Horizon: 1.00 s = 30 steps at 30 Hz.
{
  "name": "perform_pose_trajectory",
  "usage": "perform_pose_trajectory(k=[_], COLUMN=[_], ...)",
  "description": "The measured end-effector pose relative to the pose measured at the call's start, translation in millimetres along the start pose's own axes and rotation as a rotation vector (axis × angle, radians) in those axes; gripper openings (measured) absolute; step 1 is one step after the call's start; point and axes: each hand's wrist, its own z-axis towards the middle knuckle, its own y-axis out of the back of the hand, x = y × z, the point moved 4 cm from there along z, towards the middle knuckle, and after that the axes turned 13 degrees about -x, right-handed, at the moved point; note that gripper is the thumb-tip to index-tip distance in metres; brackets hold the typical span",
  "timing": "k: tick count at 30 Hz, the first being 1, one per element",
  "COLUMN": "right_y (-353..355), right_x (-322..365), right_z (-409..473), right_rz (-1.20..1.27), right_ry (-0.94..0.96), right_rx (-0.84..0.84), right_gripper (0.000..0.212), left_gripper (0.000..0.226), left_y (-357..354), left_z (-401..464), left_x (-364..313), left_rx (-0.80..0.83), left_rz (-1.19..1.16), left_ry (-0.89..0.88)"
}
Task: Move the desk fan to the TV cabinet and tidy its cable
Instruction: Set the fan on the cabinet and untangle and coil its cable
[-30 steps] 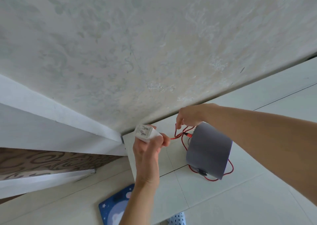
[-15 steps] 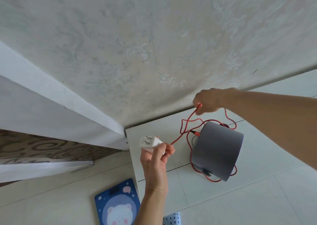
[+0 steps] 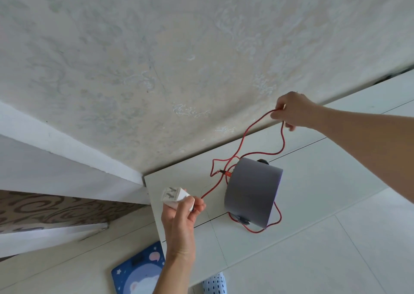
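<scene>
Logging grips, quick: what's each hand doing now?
Left hand: closed on the white plug.
Right hand: pinching the red cable.

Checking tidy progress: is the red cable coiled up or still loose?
Loose. The red cable runs strung between the left hand and the right hand, with slack loops around the fan.

Pale room corner in soft daylight

Embossed cream wallpaper (image 3: 156,58) meets a white cabinet top (image 3: 336,204); pale floor tiles (image 3: 67,266) carry a blue scale (image 3: 139,275).
</scene>
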Motion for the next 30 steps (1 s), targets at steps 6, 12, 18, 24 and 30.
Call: perform_pose_trajectory(k=[6, 12, 18, 24, 30], right_y=[-11, -33, -49, -42, -58], right_x=[29, 73, 95, 108, 127], right_z=[-9, -25, -50, -96, -181], right_rz=[0.443, 0.458, 0.313, 0.297, 0.385], right_ry=[-0.034, 0.102, 0.177, 0.258, 0.261], right_rx=[-0.159, -0.012, 0.132, 0.089, 0.415], right_gripper=[0.026, 0.021, 0.056, 0.035, 0.025], left_gripper=[0.051, 0.041, 0.041, 0.043, 0.052], left_y=[9, 37, 82, 104, 75], left_z=[-4, -22, -41, -66, -87], left_x=[-8, -25, -35, -33, -37], left_rx=[-0.009, -0.05, -0.103, -0.123, -0.019], left_rz=[0.124, 0.3, 0.373, 0.429, 0.456], left_ry=[-0.081, -0.171, -0.15, -0.123, -0.165])
